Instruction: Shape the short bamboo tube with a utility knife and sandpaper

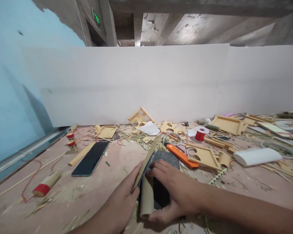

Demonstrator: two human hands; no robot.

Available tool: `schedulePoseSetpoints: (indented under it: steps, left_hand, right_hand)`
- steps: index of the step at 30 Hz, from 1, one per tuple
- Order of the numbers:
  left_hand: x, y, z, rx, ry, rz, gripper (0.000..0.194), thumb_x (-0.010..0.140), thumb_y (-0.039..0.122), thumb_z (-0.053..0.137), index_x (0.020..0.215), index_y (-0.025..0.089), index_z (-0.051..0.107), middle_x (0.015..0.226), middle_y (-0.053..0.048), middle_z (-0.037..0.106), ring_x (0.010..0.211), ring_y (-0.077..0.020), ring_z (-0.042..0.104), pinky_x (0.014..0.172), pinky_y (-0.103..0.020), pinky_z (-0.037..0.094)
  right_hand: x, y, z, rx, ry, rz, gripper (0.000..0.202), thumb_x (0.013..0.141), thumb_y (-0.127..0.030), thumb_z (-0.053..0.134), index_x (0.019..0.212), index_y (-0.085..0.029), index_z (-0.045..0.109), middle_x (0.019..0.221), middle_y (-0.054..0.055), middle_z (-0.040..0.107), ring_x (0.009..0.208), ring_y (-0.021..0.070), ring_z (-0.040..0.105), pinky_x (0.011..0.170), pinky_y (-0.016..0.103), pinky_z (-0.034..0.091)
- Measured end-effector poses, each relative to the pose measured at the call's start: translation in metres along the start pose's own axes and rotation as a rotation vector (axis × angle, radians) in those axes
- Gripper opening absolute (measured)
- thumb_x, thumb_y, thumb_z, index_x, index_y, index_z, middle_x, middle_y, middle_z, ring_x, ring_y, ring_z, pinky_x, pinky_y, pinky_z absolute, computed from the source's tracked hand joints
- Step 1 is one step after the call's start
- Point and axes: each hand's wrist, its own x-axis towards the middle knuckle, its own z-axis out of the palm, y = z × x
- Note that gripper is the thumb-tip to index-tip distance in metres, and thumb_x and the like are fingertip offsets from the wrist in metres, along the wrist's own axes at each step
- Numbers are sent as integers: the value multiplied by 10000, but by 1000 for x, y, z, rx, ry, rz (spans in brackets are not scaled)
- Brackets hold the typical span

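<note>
Bamboo tube [147, 196] in R hand [173, 186]; flat strip [148, 159] in L hand [126, 191].

The flat black rectangular phone [90, 159] lies left of the pale hollow bamboo tube [147, 198], the long orange plastic cutter [182, 156] behind, right.

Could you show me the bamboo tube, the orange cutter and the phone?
Bamboo tube [147, 197]: head view, its side wall.
Orange cutter [181, 155]: head view, middle of its body.
Phone [90, 159]: head view, middle of its dark screen.

Blue wall [14, 74]: left edge. White panel [141, 81]: across centre. Concrete ceiling [207, 27]: top. Lit green sign [96, 18]: upper left.
</note>
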Motion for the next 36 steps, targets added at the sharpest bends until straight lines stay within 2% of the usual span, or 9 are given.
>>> schedulePoseSetpoints:
  steps: [8,10,14,16,19,21,25,29,36]
  left_hand:
    - [-3,7,4,-61,-13,-11,658,905,268,571,1560,247,509,1595,-24,503,1522,-295,390,1268,-490,281]
    - [-3,8,3,-58,0,-11,651,902,274,570,1551,249,523,1594,-21,504,1524,-298,386,1271,-491,270]
    - [-2,5,2,-42,9,23,644,879,285,611,1521,271,561,1579,-20,527,1518,-313,395,1271,-495,270]
    - [-2,4,2,-47,-10,38,649,881,285,612,1527,267,552,1570,-27,538,1514,-312,402,1268,-494,280]
    - [-2,3,3,-37,-21,4,682,892,286,577,1567,235,497,1598,-35,499,1533,-294,369,1274,-482,255]
    - [-1,4,3,-15,-8,-26,683,889,289,556,1566,222,499,1618,-31,469,1545,-288,344,1283,-482,212]
    - [0,9,4,-29,-19,5,684,870,294,584,1549,248,522,1623,-18,461,1541,-295,350,1275,-479,245]
    - [1,11,4,-64,-18,20,652,877,311,600,1526,269,550,1574,-17,530,1517,-312,397,1258,-507,283]
    - [5,17,-1,-185,9,-18,601,870,281,580,1465,211,619,1431,-72,670,1445,-369,489,1200,-556,367]
  right_hand:
    - [17,43,-14,-137,213,370,499,830,-551,778,1119,-174,627,1110,156,661,1065,340,588,939,505,497]
    - [16,37,-10,-127,209,349,497,831,-544,772,1133,-175,632,1113,152,656,1073,337,593,940,495,505]
    - [14,25,-5,-1,108,118,704,711,-560,854,1266,-196,618,1240,135,656,1134,329,597,1006,475,504]
    - [16,31,-10,-31,134,159,702,719,-531,859,1285,-198,612,1260,143,662,1150,341,599,1025,502,491]
    - [18,41,-17,-128,217,320,516,798,-472,809,1191,-179,649,1179,167,681,1113,359,606,990,542,496]
    - [18,39,-16,-126,200,273,485,794,-499,804,1128,-174,671,1148,163,684,1094,352,607,986,529,503]
    - [17,35,-9,-101,140,106,653,737,-544,839,1246,-181,650,1278,147,668,1173,337,597,1048,485,486]
    - [20,58,-22,-236,222,274,538,825,-512,785,1203,-150,658,1161,185,686,1128,381,606,991,562,494]
    - [11,79,-46,-385,472,314,606,908,-553,684,1344,-150,564,1256,194,664,1214,387,581,1050,565,465]
